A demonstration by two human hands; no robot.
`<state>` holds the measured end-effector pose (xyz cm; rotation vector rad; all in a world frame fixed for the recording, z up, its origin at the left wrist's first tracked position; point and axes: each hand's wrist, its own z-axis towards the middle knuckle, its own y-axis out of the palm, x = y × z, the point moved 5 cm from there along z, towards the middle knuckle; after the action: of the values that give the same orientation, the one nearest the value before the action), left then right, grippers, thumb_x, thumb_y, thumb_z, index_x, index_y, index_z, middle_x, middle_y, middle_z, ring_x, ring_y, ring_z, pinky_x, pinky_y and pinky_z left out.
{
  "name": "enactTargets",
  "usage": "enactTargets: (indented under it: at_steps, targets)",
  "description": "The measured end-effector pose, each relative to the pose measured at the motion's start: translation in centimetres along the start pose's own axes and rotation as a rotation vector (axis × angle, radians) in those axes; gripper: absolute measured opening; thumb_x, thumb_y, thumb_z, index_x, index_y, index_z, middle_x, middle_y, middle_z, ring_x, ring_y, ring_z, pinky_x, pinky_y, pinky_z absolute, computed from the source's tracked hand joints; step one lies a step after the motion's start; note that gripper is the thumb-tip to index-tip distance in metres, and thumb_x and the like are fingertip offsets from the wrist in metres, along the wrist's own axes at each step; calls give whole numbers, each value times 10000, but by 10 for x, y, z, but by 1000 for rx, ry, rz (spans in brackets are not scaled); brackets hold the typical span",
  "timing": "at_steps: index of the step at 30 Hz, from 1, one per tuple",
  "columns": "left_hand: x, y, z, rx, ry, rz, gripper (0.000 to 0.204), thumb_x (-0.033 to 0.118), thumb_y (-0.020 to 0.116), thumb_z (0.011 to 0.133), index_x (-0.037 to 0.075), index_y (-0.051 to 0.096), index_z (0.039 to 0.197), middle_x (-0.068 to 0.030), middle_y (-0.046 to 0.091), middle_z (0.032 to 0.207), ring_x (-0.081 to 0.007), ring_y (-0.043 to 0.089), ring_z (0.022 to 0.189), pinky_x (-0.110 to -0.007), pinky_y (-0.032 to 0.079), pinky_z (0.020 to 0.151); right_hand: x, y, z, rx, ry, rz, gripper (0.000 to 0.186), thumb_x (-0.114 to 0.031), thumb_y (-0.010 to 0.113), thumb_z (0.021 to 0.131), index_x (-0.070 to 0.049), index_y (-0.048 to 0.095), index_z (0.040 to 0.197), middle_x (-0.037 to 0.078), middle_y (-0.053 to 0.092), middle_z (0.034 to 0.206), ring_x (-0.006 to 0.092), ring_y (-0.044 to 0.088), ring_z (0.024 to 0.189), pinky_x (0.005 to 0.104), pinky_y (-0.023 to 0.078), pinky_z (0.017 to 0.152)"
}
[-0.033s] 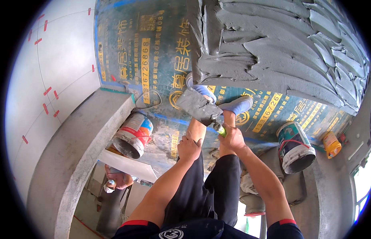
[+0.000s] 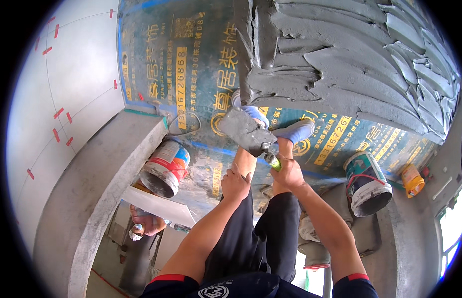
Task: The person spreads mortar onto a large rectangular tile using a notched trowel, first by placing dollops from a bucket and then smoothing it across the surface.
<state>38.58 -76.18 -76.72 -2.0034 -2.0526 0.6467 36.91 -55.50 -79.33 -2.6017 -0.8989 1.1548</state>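
My right hand [image 2: 289, 175] is closed around the green-yellow handle of a trowel [image 2: 247, 132]. Wet grey mortar smears its flat blade, which hangs over my shoes [image 2: 295, 131]. Beside my left leg, my left hand [image 2: 236, 184] rests with its fingers loosely bent, the thumb apart from them and nothing visible in it. Ahead and to the right, a broad surface is coated with thick grey mortar [image 2: 340, 64], ridged by strokes. Its near edge lies just beyond my shoes.
A mortar-stained bucket [image 2: 152, 174] lies tilted on the left, near a concrete ledge [image 2: 92, 164]. To the right are another bucket [image 2: 362, 169] and a small orange tub [image 2: 412, 180]. Printed green sheeting [image 2: 164, 54] covers the floor. At lower left, another person [image 2: 149, 222] is visible below.
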Motion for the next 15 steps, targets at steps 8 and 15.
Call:
enactTargets:
  at_steps: [8,15]
  targets:
    - [9,-20,2,-65,-12,-70,735,437,582,859,-16,357,1392,-222,564,1098,-369,604,989,-454,493,861,-76,0,32,-211,246,159,369,-265,634,777,7,603,1024,278,656,902,453,628,892,502,501,800]
    - [-5,-64,16,65,112,-109,724,441,627,827,11,397,1361,-215,593,1038,-364,630,932,-461,519,793,-125,-14,32,-316,193,146,540,-426,655,788,0,599,1115,305,641,974,454,613,956,492,491,843]
